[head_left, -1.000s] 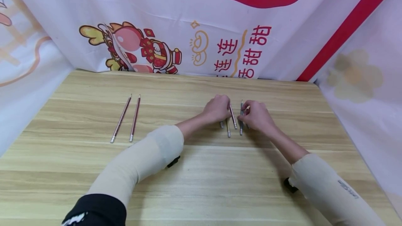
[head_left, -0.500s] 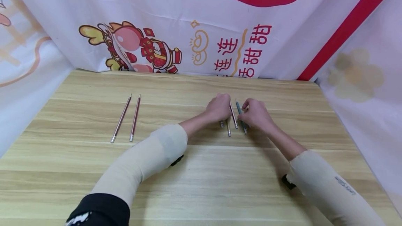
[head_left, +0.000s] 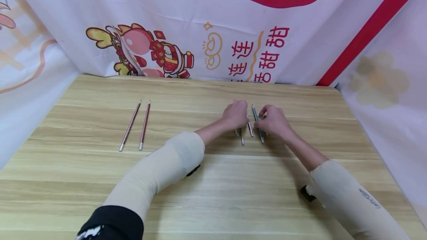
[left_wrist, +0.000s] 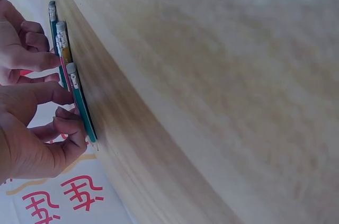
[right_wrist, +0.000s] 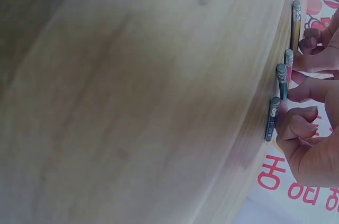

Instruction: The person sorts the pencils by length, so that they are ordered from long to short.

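Hands, two, set on either side of the landmark, a teal pencil [head_left: 261, 135] on the worktop [head_left: 213, 195]. Both forearms are extended forward over the worktop and angled inward toward it.

Left hand [head_left: 236, 115]: placed to the left of the teal pencil, knuckles uppermost, fingers bent down over the neighbouring pencils; the thumb is set close by a red pencil [head_left: 250, 127]. Whether anything is gripped cannot be told, the fingertips being partly hidden.

Right hand [head_left: 272, 120]: placed just to the right of the teal pencil, fingers bent, a gap being left between thumb and index finger. The teal pencil is touched by the thumb; whether it is pinched cannot be told.

Pencils, seven, all eraser-tipped. At the hands, five: one teal; to its left, one red, one yellow pencil [right_wrist: 295, 28] and one green pencil [left_wrist: 80, 102]; to its right, one dark pencil [right_wrist: 271, 121]. Well apart to the left of the teal pencil, two dark red pencils [head_left: 145, 125], laid side by side without touching.

Printed cloth [head_left: 180, 6]: hung beyond the teal pencil.
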Demonstrator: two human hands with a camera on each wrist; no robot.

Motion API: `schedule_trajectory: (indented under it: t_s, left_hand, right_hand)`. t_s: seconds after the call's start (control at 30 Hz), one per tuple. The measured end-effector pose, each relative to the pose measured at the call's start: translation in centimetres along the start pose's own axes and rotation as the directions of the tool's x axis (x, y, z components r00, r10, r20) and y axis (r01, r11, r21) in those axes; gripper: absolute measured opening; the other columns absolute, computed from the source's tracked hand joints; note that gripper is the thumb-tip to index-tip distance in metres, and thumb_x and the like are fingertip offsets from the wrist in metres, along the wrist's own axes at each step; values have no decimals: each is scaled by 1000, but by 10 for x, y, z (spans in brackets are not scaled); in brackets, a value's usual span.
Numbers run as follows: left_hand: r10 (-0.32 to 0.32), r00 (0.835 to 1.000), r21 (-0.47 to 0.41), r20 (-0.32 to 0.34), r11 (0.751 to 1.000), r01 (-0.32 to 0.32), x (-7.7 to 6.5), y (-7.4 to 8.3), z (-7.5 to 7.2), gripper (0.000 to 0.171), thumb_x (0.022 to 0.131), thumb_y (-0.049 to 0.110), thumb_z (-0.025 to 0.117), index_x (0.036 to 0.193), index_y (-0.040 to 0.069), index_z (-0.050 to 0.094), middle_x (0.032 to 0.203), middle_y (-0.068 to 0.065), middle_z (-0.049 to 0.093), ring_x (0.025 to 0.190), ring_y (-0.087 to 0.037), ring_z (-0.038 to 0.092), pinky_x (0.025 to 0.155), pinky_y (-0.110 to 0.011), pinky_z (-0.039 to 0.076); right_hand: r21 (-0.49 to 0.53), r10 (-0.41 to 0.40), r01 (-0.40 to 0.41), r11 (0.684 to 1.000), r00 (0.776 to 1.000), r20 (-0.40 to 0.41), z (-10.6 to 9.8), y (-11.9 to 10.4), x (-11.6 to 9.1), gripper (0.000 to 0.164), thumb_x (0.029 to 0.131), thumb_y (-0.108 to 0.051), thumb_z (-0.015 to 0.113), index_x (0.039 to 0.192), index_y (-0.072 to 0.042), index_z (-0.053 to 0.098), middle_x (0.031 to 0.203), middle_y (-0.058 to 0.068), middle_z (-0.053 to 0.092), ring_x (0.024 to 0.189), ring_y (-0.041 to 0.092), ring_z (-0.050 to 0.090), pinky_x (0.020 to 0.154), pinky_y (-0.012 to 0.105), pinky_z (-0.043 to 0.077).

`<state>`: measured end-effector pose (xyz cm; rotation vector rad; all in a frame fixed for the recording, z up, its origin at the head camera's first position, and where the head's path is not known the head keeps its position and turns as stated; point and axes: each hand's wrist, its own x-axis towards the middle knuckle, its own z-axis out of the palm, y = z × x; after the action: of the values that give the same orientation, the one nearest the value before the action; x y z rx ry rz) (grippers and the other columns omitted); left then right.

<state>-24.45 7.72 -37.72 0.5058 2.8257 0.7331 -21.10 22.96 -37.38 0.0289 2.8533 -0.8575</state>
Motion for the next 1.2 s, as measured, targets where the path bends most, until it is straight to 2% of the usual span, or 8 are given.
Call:
schedule_trajectory:
  t_s: [0.27,0.57,0.8,0.93,1.07,1.2]
  left_hand:
    - [-10,1000,3,8,1000,10,1,0,-2,18,86,0,71,78,9,58,87,-8,67,70,-20,64,53,-25,54]
    - [-18,1000,-102,14,995,19,-3,-2,-12,17,84,2,76,78,8,61,77,-4,63,63,-16,59,52,-23,51]
    - [32,999,-190,-12,981,-33,-6,-8,-16,15,86,5,77,80,10,65,83,-4,66,70,-16,59,58,-24,51]
    - [53,998,-225,-28,973,-58,-7,-14,-17,12,86,6,77,80,10,68,94,-5,70,83,-19,61,69,-27,52]
    - [54,998,-281,-24,958,-59,-9,-17,-19,5,86,6,77,86,8,73,114,-7,72,99,-22,63,84,-32,54]
    - [70,997,-314,-18,947,-72,-11,-20,-21,9,86,3,75,95,5,76,124,-9,70,100,-22,62,86,-32,53]
  right_hand:
    - [10,0,1,1000,1000,-9,-2,-2,-2,35,83,-14,81,108,3,65,98,17,70,82,26,61,65,29,51]
    - [89,-2,1,996,1000,8,-1,1,-2,31,86,-13,77,109,2,65,97,18,71,79,22,64,62,26,51]
    - [152,-4,1,988,1000,16,-3,0,-2,27,88,-11,73,110,3,64,85,12,71,68,16,63,57,24,50]
    - [200,3,-10,980,999,35,-4,0,-2,26,90,-8,70,112,5,63,82,12,72,65,16,66,54,24,53]
    - [238,21,-36,971,998,62,-5,-1,-3,25,93,-6,69,114,5,61,79,12,69,63,17,64,51,25,54]
    - [269,27,-44,962,997,67,-5,-2,-3,25,93,-6,69,115,4,61,74,11,67,60,15,62,49,26,56]
